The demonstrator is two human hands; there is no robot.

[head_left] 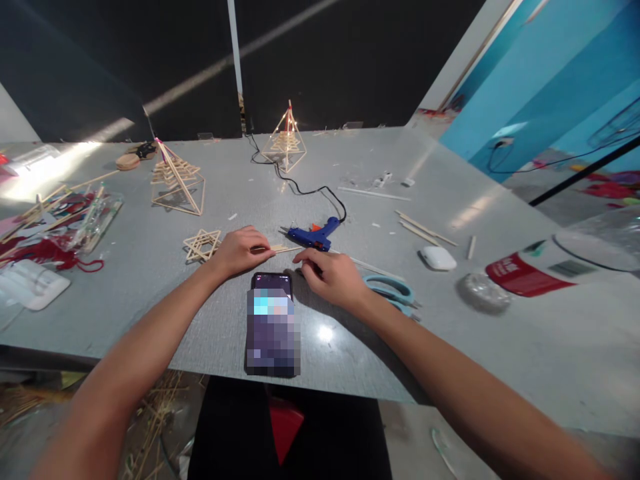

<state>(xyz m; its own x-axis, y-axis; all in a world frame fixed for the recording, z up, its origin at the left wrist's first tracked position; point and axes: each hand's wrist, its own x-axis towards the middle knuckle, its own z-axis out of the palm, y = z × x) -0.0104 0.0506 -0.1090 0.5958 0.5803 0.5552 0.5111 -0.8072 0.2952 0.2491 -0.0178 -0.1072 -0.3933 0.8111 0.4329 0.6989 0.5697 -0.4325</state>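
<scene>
My left hand (239, 251) rests on the grey table (150, 320) with its fingers pinched on thin wooden sticks (283, 249) that point right. My right hand (333, 275) lies curled on the table just right of those sticks, fingertips down near their end; I cannot make out anything in it. A blue glue gun (313, 235) lies just beyond both hands, its black cord running to the back. A flat star of sticks (201, 245) lies left of my left hand. A phone (273, 323) lies between my forearms.
Two stick pyramids (176, 180) (287, 141) stand farther back. Teal scissors (393, 291) lie under my right wrist, with a white earbud case (438, 258) and loose sticks (423, 229) to the right. A red-labelled bottle (530, 272) lies at right. Red yarn and packaging (47, 230) crowd the left edge.
</scene>
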